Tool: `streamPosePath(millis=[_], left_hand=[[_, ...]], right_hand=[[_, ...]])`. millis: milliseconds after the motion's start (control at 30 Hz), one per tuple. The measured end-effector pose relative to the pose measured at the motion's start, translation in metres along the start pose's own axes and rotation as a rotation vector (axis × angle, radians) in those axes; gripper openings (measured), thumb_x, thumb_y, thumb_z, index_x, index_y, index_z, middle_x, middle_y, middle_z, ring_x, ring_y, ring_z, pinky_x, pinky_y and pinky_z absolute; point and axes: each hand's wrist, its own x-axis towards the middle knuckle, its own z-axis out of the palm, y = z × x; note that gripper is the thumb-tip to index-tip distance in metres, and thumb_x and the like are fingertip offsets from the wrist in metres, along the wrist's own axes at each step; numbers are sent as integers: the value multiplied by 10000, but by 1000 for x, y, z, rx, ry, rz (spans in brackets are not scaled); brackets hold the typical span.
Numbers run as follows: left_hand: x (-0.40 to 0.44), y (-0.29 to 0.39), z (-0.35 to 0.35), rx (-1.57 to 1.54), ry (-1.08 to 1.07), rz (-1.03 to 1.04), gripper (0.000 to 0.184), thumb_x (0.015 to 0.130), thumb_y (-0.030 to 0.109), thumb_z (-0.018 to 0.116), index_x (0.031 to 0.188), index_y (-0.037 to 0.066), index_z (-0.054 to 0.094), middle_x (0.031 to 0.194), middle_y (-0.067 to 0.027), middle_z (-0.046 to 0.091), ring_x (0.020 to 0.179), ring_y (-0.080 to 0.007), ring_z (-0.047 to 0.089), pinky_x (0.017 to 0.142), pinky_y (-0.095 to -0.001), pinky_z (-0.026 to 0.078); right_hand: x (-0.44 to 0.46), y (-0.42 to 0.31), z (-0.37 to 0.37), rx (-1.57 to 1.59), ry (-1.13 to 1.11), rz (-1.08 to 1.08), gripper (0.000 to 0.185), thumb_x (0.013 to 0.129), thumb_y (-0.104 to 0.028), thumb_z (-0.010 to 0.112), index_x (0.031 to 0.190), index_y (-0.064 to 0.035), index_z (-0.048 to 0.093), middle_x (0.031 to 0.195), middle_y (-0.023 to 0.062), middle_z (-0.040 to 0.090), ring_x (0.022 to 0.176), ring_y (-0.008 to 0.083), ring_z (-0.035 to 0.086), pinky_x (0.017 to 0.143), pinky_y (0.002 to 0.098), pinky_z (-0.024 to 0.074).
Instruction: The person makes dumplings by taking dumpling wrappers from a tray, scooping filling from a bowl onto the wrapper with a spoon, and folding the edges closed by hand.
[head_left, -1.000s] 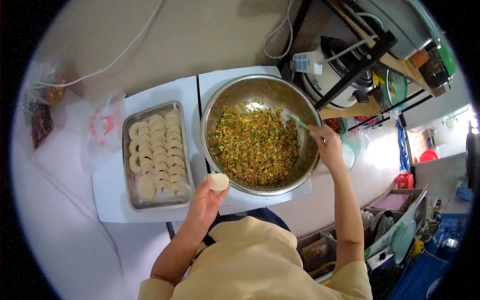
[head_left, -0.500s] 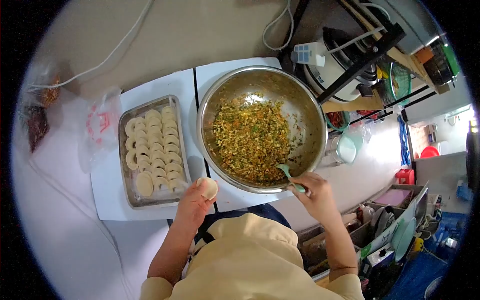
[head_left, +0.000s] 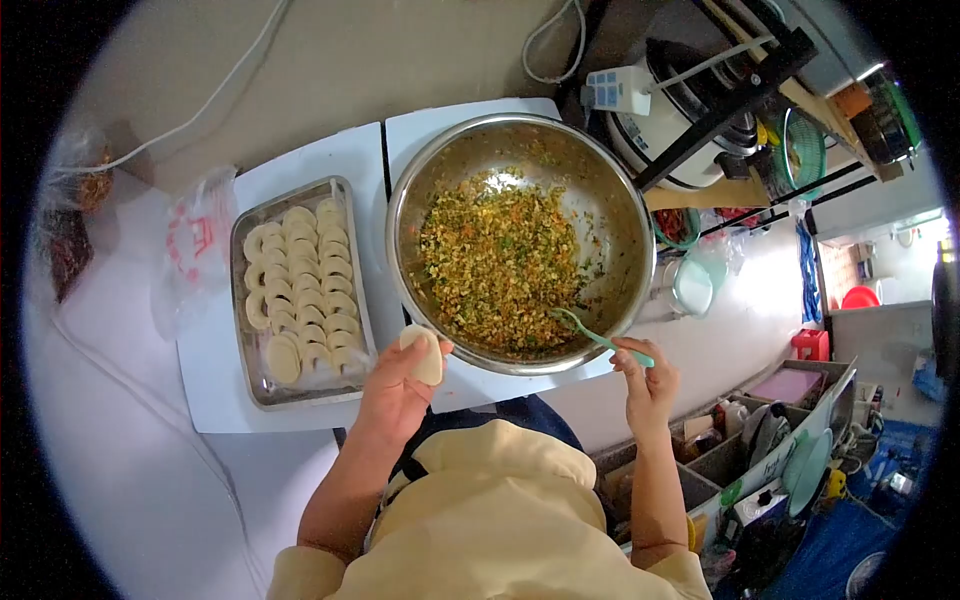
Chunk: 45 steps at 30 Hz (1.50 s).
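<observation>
Through my remote camera, I view a mint-green spoon [head_left: 618,345] at the right hand [head_left: 650,388] and a cream wrapper [head_left: 427,362] at the left hand [head_left: 392,395]; ahead of both, yellow, green and orange flecks speckle the filling [head_left: 500,265] in a silver bowl [head_left: 605,205], and red print marks a clear bag [head_left: 195,245] farther left.

Both forearms reach forward from short sleeves, the left hand [head_left: 398,388] raised with fingers curled, the right hand [head_left: 646,385] pinching thumb against fingers.

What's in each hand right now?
Left hand: holding a round dough wrapper.
Right hand: holding a green spoon, its tip in the filling.
</observation>
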Motion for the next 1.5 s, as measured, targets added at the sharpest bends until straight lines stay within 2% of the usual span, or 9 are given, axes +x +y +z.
streamPosePath(millis=[100, 433, 633, 733, 867, 967, 1167, 1233, 1500], left_hand=[[-2, 5, 36, 220, 102, -58, 277, 908, 202, 573, 1104, 8, 554, 1033, -162, 635, 893, -221, 626, 771, -304, 501], [5, -3, 42, 180, 92, -82, 299, 913, 202, 558, 1132, 0, 539, 1086, -177, 620, 1040, -257, 598, 878, -357, 493], [7, -2, 41, 244, 158, -49, 292, 917, 175, 544, 1139, -16, 545, 1121, -178, 607, 1055, -249, 591, 911, -363, 477], [9, -2, 41, 241, 154, -36, 304, 919, 173, 541, 1148, -26, 544, 1134, -179, 602, 1065, -252, 585, 909, -354, 478], [13, -4, 38, 216, 146, -33, 331, 920, 159, 525, 1185, -38, 519, 1161, -177, 585, 1077, -271, 578, 910, -362, 483], [14, -3, 39, 221, 140, -26, 364, 919, 153, 513, 1218, -52, 491, 1188, -181, 569, 1090, -287, 569, 919, -374, 480], [17, 0, 43, 184, 139, -41, 392, 921, 149, 505, 1250, -59, 457, 1193, -183, 564, 1110, -295, 555, 939, -389, 467], [19, -1, 41, 175, 140, -40, 401, 920, 150, 507, 1258, -58, 450, 1198, -185, 561, 1114, -296, 553, 943, -392, 464], [28, -14, 55, 156, -23, -173, 414, 934, 188, 476, 1268, -54, 444, 1205, -191, 558, 1138, -307, 536, 998, -430, 412]], right_hand=[[-1, 8, -5, -4, -62, 30, 171, 884, -89, 585, 950, 62, 633, 806, 97, 618, 717, 144, 585, 654, 262, 468], [9, 30, -11, 313, -108, 218, 222, 904, -175, 574, 933, 35, 640, 741, 58, 603, 680, 125, 544, 639, 251, 414], [9, 35, -5, 439, -71, 263, 203, 903, -129, 574, 958, 53, 642, 751, 61, 611, 692, 119, 533, 645, 250, 424], [8, 32, -1, 363, -175, 223, 208, 901, -136, 580, 968, 50, 647, 761, 60, 618, 689, 120, 534, 646, 249, 422], [9, 26, 0, 368, -131, 229, 214, 898, -142, 588, 977, 47, 651, 770, 58, 621, 687, 123, 535, 647, 252, 423], [10, 24, 0, 313, -280, 219, 224, 903, -158, 582, 982, 41, 650, 766, 56, 622, 681, 113, 532, 627, 244, 414], [10, 23, 5, 444, -120, 360, 227, 915, -186, 562, 961, 18, 649, 713, 54, 631, 601, 95, 536, 528, 222, 381], [11, 24, 5, 596, 12, 418, 240, 909, -208, 573, 942, 19, 643, 701, 62, 634, 563, 107, 541, 504, 226, 385], [15, 1, 7, 716, 156, 338, 258, 910, -201, 563, 939, 50, 620, 675, 75, 611, 557, 128, 545, 503, 240, 395]])
